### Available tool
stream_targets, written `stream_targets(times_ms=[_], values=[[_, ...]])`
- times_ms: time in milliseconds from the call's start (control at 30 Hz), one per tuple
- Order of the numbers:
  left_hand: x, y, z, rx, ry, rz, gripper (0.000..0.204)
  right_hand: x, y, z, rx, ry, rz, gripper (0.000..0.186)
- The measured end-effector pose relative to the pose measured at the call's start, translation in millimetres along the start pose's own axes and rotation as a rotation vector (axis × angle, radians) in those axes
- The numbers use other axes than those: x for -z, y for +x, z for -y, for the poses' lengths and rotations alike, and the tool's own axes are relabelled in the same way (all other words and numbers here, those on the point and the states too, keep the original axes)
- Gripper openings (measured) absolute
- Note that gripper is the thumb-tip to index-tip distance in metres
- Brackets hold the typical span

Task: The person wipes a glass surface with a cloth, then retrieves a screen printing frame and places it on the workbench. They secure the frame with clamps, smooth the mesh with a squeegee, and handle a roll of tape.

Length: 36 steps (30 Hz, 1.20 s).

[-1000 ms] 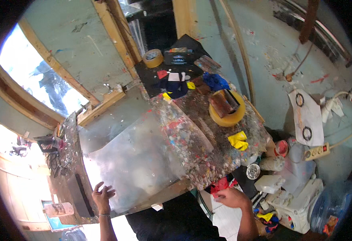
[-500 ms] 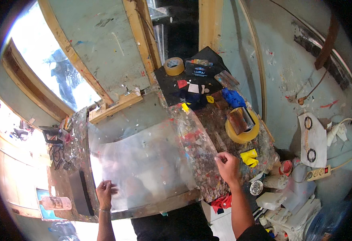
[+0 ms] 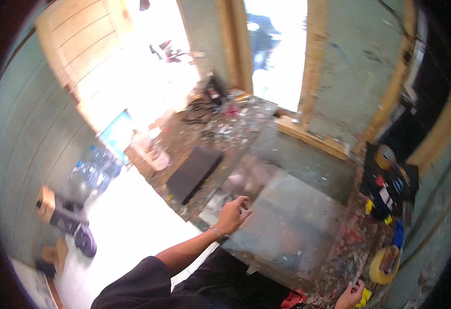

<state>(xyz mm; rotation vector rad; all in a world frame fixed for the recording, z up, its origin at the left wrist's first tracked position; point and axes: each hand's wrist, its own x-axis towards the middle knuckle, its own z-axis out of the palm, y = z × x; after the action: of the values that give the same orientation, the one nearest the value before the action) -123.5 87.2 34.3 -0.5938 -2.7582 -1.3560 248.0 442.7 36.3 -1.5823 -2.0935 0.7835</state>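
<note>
A clear plastic sheet (image 3: 297, 216) lies over a glass plate (image 3: 287, 149) on the worktable, with pale reflections on its surface. My left hand (image 3: 230, 216), a bracelet at its wrist, is at the sheet's left edge with thumb and forefinger curled together on it. Toward the lower right, my right hand (image 3: 350, 296) is closed in a pinch. The sheet's far right margin is almost invisible there, and blur hides the exact grip. Next to the right hand lies a yellow scrap (image 3: 364, 297); just beyond is a roll of clear yellowish tape (image 3: 378, 272).
A dark flat block (image 3: 194, 172) and a pinkish bottle (image 3: 151, 152) lie left of the glass. A wooden strip (image 3: 313, 135) borders its far edge. Another tape roll (image 3: 385, 157) sits on black material at the right. Water bottles (image 3: 94, 172) and a shoe (image 3: 85, 241) are on the left.
My view has swung to the left, bringing the door and floor into sight. My left hand now appears nearer the middle, my right at the lower right edge. Both fingers' poses look much the same.
</note>
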Motion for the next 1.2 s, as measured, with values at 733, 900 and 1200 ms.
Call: stream_targets(times_ms=[733, 900, 1200], values=[[249.5, 63.2, 232.7, 0.031, -0.273, -0.749, 0.110, -139.0, -161.3, 287.5, 0.408, 0.496, 1.000, 0.060], [253.2, 80.4, 255.2, 0.017, -0.352, -0.631, 0.081, -295.8, -223.9, 374.5, 0.086, 0.722, 1.350, 0.069], [250.9, 73.9, 233.3, 0.146, -0.131, -0.651, 0.047, -350.4, -237.2, 429.3, -0.068, 0.478, 1.202, 0.036]])
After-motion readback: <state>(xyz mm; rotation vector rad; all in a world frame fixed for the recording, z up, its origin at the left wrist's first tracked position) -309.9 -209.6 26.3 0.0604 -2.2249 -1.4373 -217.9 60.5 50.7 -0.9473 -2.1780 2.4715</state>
